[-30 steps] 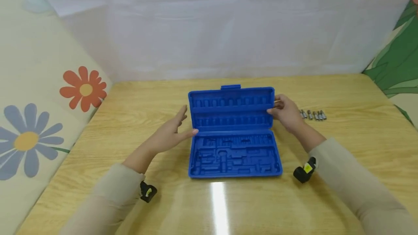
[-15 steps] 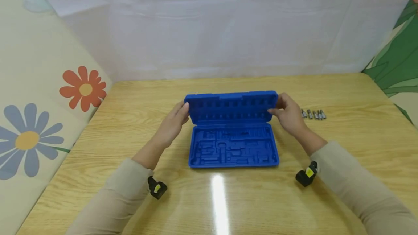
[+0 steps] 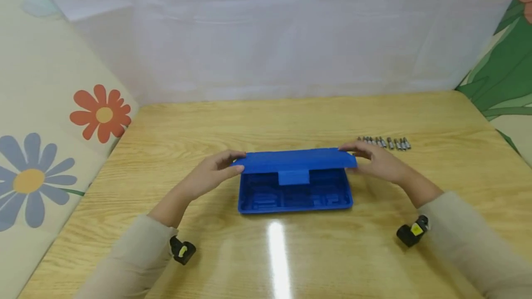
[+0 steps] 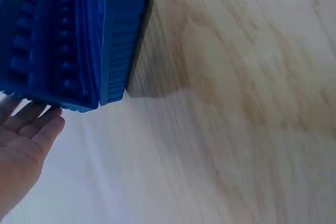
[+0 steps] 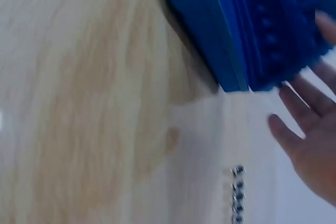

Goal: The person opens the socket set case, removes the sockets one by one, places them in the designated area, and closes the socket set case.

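Observation:
A blue plastic socket-set case (image 3: 296,208) lies on the wooden table, its moulded recesses partly hidden under the lowered lid (image 3: 295,159). The lid tilts forward over the base, leaving a gap at the front, and its latch (image 3: 293,177) hangs in that gap. At the lid's left end my left hand (image 3: 205,175) holds the edge, thumb toward the front. My right hand (image 3: 384,166) holds the other end, fingers over the top. Both wrist views show fingers of the left hand (image 4: 23,142) and right hand (image 5: 315,129) against the lid's side edges.
Several small metal bit sockets (image 3: 389,143) lie in a row behind my right hand, seen as well in the right wrist view as shiny sockets (image 5: 238,195). A white sheet (image 3: 257,36) hangs behind the table (image 3: 232,262), with flower-patterned panels (image 3: 37,82) at the sides.
The lid has swung from upright down toward me, nearly over the base. My left hand, first beside the case, has taken the lid's left end. Both hands have come down with the lid.

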A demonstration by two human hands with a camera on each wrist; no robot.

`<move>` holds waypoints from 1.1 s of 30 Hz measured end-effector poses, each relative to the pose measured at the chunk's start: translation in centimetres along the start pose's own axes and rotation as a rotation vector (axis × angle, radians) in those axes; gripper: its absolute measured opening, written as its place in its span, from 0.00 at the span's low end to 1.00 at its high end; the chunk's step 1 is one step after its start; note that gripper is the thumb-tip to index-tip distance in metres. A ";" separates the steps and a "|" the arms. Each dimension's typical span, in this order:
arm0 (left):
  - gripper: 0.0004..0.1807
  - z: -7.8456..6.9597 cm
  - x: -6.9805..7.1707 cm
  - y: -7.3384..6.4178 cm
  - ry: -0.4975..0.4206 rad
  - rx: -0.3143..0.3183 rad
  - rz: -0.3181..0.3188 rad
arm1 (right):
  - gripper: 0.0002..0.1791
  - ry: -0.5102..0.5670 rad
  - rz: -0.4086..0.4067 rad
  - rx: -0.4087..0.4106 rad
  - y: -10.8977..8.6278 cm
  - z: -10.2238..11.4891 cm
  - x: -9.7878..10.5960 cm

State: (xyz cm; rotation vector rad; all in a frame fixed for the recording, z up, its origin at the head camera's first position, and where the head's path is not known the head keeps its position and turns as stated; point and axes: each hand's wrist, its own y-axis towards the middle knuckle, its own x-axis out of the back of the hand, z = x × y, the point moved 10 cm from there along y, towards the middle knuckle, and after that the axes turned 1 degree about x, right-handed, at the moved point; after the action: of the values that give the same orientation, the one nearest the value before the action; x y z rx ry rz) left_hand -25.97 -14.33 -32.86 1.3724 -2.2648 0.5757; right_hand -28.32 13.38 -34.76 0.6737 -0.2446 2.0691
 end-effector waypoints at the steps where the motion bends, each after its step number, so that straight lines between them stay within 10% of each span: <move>1: 0.27 -0.1 -0.2 -0.1 0.032 -0.023 0.021 | 0.27 0.033 0.059 0.015 -0.2 0.1 -0.3; 8: 0.32 -0.5 -1.6 -0.8 0.256 -0.110 0.102 | 0.31 0.172 0.293 0.053 -1.1 0.8 -1.8; 19: 0.35 -0.4 -4.1 -0.9 0.569 -0.137 0.099 | 0.42 -0.411 0.188 0.046 0.5 1.1 -4.1; 33: 0.40 -3.3 -10.4 2.1 0.982 -0.282 0.161 | 0.37 -0.465 0.210 0.058 0.3 0.6 -5.0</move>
State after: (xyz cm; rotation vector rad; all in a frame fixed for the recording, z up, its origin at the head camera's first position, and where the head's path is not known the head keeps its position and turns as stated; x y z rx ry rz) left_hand -22.98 -4.15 -36.13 0.5538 -1.5522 0.7334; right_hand -26.17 9.44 -36.96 1.2072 -0.5387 2.0973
